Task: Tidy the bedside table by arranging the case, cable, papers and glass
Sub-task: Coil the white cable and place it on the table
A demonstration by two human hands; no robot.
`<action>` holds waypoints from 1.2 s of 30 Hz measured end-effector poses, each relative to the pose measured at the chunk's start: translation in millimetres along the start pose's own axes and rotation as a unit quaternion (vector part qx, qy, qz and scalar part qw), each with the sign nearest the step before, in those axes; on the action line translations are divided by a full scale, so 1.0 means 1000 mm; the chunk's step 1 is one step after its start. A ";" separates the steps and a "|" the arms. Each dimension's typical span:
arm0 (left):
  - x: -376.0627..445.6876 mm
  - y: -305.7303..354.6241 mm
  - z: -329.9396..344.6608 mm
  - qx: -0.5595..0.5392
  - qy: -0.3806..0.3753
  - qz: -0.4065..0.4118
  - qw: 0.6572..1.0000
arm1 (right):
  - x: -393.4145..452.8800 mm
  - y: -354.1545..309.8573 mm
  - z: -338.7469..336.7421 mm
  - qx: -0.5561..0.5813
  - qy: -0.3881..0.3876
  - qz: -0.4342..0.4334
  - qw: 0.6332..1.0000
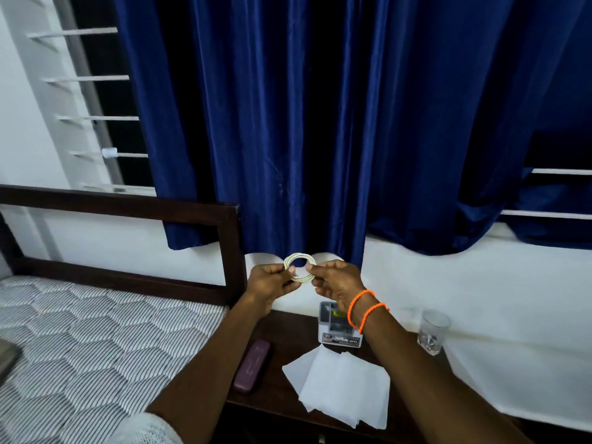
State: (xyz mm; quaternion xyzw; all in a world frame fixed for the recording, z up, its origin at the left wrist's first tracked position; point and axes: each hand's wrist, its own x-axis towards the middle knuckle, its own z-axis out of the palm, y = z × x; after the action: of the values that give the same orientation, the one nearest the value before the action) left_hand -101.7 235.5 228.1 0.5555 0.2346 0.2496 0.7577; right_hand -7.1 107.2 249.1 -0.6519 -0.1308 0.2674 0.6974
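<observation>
While both hands hold it above the tabletop [288, 341], the white cable [300, 267] forms a small tight coil, the left hand [272, 280] fingers and right hand [336, 283] fingers pinching opposite sides.

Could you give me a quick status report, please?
Left hand, right hand both pinch coiled cable, raised above table. Nothing in the way.

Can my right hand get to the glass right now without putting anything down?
Probably not: the right hand is pinching the coiled cable together with the left hand. Nothing blocks the glass itself.
</observation>
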 end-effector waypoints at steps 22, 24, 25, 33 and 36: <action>0.109 -0.156 -0.082 0.385 0.187 -0.078 0.901 | 0.118 0.209 0.058 -0.310 0.138 0.038 0.940; 0.121 -0.165 -0.085 0.404 0.178 -0.089 0.893 | 0.129 0.218 0.060 -0.325 0.144 0.037 0.934; 0.125 -0.169 -0.086 0.411 0.172 -0.093 0.891 | 0.133 0.221 0.060 -0.325 0.150 0.037 0.933; 0.161 -0.201 -0.097 0.469 0.122 -0.101 0.869 | 0.171 0.239 0.066 -0.393 0.148 0.052 0.906; 0.168 -0.206 -0.099 0.471 0.124 -0.108 0.867 | 0.179 0.243 0.067 -0.402 0.147 0.064 0.902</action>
State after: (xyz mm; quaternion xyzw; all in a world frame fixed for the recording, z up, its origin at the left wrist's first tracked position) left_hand -11.5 361.8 -9.8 0.7820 0.4749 0.0934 0.3928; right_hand 55.7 262.5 -11.2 -0.9157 -0.0810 0.1373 0.3688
